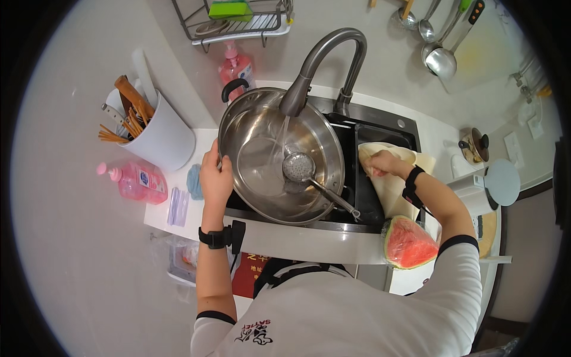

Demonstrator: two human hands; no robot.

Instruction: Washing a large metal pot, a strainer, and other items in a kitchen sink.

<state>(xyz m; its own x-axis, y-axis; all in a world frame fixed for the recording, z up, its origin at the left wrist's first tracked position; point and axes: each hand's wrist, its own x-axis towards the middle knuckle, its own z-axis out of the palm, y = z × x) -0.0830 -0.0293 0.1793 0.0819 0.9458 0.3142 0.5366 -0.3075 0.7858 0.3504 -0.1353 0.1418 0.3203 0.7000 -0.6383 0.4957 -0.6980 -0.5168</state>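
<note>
My left hand grips the left rim of a large stainless steel pan, which sits tilted over the black sink. Inside the pan rests a perforated steel skimmer, its handle leaning across the right rim. A thin stream of water runs from the grey faucet into the pan. To the right, my right hand is closed on a cream cloth, which drapes over the sink's right side. Part of the cloth is hidden beneath that hand and forearm.
A wrapped watermelon wedge lies at the counter's front edge. On the left stand a white utensil holder and a pink pump bottle, near a blue scrubber. Behind are another pink bottle and a wire rack. Ladles hang right.
</note>
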